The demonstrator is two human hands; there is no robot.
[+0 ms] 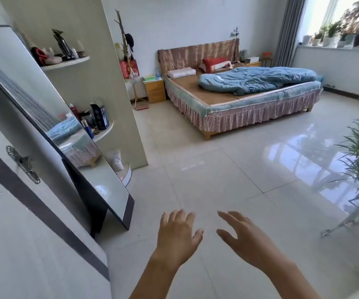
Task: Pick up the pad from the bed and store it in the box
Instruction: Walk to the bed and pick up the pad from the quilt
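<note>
fingers [180, 214] spread, both hands empty | bare floor [228, 169] ahead | bed [239, 98] edge well apart

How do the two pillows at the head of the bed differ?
The white pillow lies flat on the bed's near side; the red pillow sits farther back, propped up at a tilt. The white one is plain and low, while the red one is patterned and looks plumper. Both rest beside the headboard, clear of the blue quilt.
</note>
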